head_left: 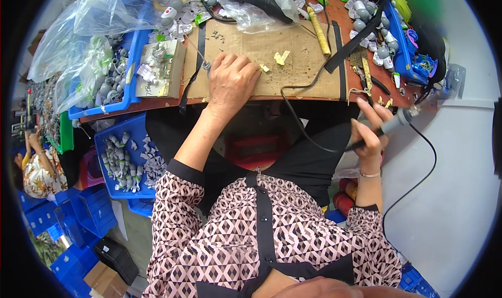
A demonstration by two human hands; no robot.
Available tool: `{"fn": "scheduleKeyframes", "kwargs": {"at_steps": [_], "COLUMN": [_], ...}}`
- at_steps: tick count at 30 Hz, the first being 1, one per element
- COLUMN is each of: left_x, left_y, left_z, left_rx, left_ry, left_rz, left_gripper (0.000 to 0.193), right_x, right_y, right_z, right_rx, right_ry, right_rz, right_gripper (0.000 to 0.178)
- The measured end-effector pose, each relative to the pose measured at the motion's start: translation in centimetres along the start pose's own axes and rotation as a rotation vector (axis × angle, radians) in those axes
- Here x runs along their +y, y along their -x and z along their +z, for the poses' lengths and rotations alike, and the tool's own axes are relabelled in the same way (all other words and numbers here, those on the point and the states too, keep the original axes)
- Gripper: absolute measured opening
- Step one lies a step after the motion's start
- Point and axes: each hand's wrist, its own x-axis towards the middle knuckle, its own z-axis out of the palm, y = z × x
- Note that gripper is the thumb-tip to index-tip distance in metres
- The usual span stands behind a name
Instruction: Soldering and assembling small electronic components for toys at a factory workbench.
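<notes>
My left hand (232, 81) rests on the brown cardboard mat (308, 78), its fingers curled under. Whatever those fingers may hold is hidden. Beside their left edge lies a small grey part (206, 65) with a thin wire. Off the table's front right corner, my right hand (372, 130) is closed around the grey handle of a soldering iron (396, 122). Its metal end points up and to the right and is blurred. From its black rear end, a cord loops left and up onto the mat. Yellow scraps (282, 57) and tiny dark bits (215, 35) lie on the mat.
At left stand a box-shaped device (163, 70) and a blue bin (137, 62) of grey parts. A lower blue tray (112, 180) holds more. Pliers (377, 83) lie near the right edge. A yellow stick (319, 31) and a black tube (256, 2) lie farther back.
</notes>
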Motion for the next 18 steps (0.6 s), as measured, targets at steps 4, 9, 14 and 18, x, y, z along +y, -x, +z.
{"fn": "scheduleKeyframes", "kwargs": {"at_steps": [4,9,14,18], "left_x": [-0.1,0.0,0.0,0.0], "left_y": [-0.2,-0.1,-0.1,-0.1], "left_z": [-0.3,-0.1,0.0,0.1], "left_rx": [-0.012,0.012,0.021,0.014], "left_ry": [0.003,0.001,0.006,0.014], "left_rz": [-0.004,-0.006,-0.012,0.007], "left_gripper": [0.009,0.008,0.008,0.007], "right_x": [0.6,0.4,-2.6,-5.0], "right_y": [3.8,5.0,1.0,-2.0], "right_z": [-5.3,-6.4,2.9,8.8], "right_rx": [-0.033,-0.041,-0.254,-0.262], "right_ry": [0.150,0.114,0.000,-0.071], "right_rz": [0.069,0.074,0.000,-0.068], "right_gripper": [0.020,0.018,0.017,0.016]}}
